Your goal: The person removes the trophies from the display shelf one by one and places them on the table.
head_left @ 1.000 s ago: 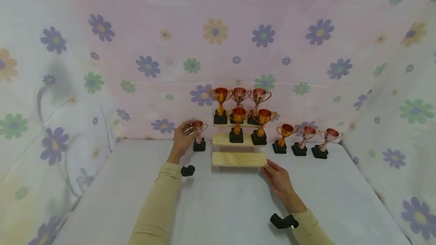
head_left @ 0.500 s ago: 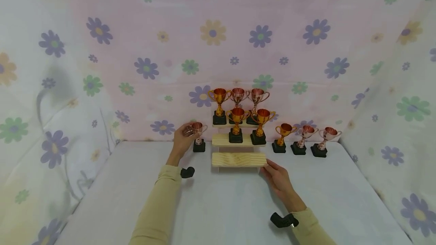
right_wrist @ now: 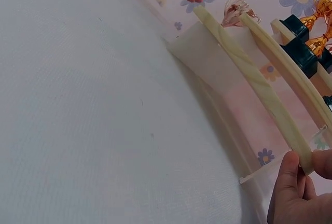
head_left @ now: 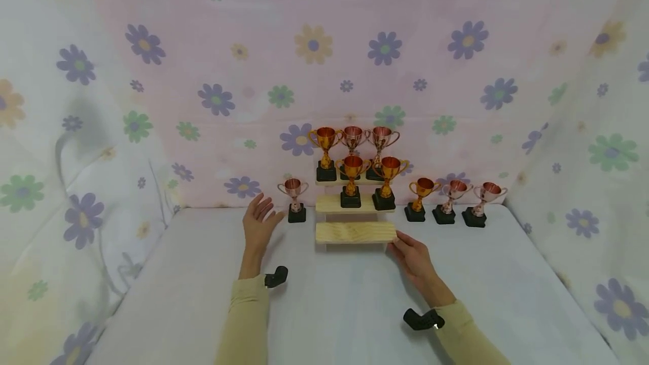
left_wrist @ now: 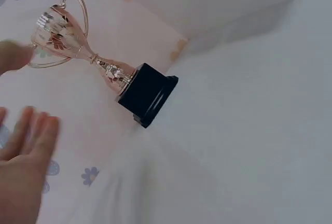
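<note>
A rose-gold trophy cup on a black base stands upright on the table, left of a tiered wooden stand. Just to its left is my left hand, fingers spread and apart from the cup. In the left wrist view the same trophy shows whole, with fingers beside it. My right hand pinches the right end of the stand's lowest board; in the right wrist view, thumb and fingers grip that board. Two gold trophies occupy the middle tier.
On the top tier are a gold trophy and two rose-gold ones. Right of the stand, a gold trophy and two rose-gold trophies stand in a row on the white table. A flowered cloth hangs behind.
My left hand has let go of the rose-gold trophy and drawn back to the left and toward me. The trophy stays standing in place. My right hand keeps its hold on the board.
</note>
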`<state>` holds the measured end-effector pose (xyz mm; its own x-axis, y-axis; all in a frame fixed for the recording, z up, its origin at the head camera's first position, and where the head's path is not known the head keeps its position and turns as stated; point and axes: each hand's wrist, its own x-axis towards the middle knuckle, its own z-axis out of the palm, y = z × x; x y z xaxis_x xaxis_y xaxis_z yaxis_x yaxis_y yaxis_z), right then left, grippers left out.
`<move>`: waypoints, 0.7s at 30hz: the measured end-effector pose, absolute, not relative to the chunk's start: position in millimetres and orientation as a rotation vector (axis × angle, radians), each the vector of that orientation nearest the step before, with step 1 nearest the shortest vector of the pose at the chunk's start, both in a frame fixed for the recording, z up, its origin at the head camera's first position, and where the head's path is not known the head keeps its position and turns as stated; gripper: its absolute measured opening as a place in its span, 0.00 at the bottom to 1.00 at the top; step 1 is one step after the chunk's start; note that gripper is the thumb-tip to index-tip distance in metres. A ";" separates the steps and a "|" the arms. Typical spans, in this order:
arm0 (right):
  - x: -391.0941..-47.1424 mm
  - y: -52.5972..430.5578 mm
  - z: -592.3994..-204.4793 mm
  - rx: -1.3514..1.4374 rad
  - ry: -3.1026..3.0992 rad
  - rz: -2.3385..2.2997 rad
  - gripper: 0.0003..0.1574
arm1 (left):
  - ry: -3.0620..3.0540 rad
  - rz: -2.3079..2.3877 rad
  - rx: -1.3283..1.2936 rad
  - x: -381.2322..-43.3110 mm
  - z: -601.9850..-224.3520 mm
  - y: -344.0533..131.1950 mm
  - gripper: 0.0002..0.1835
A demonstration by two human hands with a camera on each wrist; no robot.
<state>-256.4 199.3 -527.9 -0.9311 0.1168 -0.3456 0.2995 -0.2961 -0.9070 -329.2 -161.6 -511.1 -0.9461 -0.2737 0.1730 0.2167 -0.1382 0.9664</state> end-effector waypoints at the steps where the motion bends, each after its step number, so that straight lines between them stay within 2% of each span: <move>1: -257.5 199.4 -527.8 0.539 1.785 -2.379 0.32 | -1.718 -2.133 0.088 -324.8 -512.3 -161.3 0.34; 5: -257.8 199.6 -526.4 0.530 1.779 -2.378 0.32 | -1.335 -2.077 0.111 -312.1 -513.4 -158.9 0.17; 7: -256.9 199.8 -525.3 0.531 1.781 -2.379 0.32 | -1.237 -2.067 0.077 -307.6 -510.1 -157.8 0.13; 14: -255.5 200.1 -523.3 0.540 1.789 -2.373 0.32 | -1.315 -2.066 -0.210 -297.3 -475.1 -149.2 0.12; 21: -256.7 200.6 -523.4 0.522 1.777 -2.356 0.32 | -1.598 -1.969 -0.430 -291.9 -439.1 -116.9 0.13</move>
<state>-256.7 200.6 -523.4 -0.9291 0.0921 -0.3581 0.3190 -0.2902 -0.9022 -291.9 -116.9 -439.1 -0.7907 -0.2216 0.5707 0.6040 -0.1307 0.7862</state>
